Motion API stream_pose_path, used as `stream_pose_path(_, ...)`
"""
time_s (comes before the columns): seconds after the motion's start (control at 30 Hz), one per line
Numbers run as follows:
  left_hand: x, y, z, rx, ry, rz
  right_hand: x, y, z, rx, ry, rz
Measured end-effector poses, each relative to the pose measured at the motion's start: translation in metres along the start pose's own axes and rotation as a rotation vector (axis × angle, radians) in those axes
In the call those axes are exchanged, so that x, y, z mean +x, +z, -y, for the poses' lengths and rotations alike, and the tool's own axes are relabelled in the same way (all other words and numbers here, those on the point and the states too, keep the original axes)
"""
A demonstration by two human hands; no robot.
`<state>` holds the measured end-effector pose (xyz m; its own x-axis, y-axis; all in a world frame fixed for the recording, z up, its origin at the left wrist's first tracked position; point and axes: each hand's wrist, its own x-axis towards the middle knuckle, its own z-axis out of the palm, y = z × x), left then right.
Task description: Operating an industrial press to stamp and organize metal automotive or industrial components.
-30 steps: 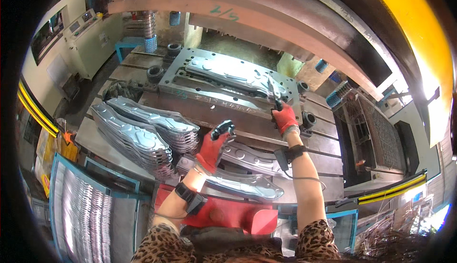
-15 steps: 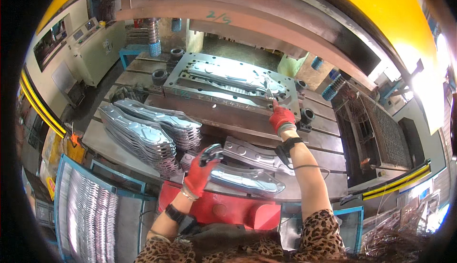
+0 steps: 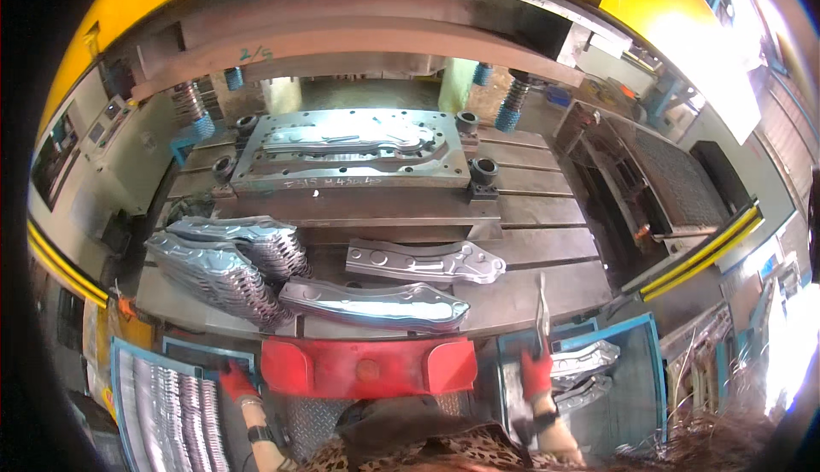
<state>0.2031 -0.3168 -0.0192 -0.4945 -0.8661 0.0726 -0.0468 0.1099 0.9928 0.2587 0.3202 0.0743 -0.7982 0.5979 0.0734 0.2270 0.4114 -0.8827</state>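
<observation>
My right hand, in a red glove, is closed around a slim metal tool like tongs, its long end pointing away from me. The hand is over the near side of a blue-framed bin holding shaped metal parts. My left hand, also red-gloved, is low beside the left end of a red panel; its fingers are dark and blurred. On the press die lies a long stamped metal part. Nearer me, two loose pressed panels lie on the press bed.
Stacks of pressed panels stand on the bed's left. The upper press beam spans above the die, with spring-wrapped posts hanging down. A left bin holds a row of metal parts. Yellow-black guard bars flank the bed.
My right hand has drawn back from the die's right edge to the right bin. My left hand has dropped from above the loose panels to beside the red panel. The view has shifted right.
</observation>
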Motion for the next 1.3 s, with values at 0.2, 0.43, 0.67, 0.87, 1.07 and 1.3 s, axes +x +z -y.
stream_pose_path(0.2, -0.035, -0.024, 0.073, 0.066, -0.696, 0.566, -0.037, 0.026, -0.118, 0.110, 0.573, 0.333)
stream_pose_path(0.43, -0.011, -0.019, 0.132, 0.642, -0.339, 0.689, -0.004, 0.093, -0.109, -0.317, 0.375, 0.812)
stream_pose_path(0.67, 0.003, -0.006, 0.152, 0.702, -0.120, 0.736, -0.003, 0.106, -0.117, -0.476, 0.033, 0.865)
stream_pose_path(0.87, 0.000, -0.001, 0.146, 0.644, -0.070, 0.764, -0.005, 0.086, -0.059, -0.383, 0.331, 0.854)
stream_pose_path(1.07, 0.001, -0.007, 0.142, 0.911, 0.180, 0.813, -0.009, 0.079, -0.036, -0.361, 0.262, 0.770)
stream_pose_path(1.3, 0.004, -0.015, 0.149, 0.611, -0.137, 0.798, -0.002, 0.090, -0.058, -0.446, 0.258, 0.787)
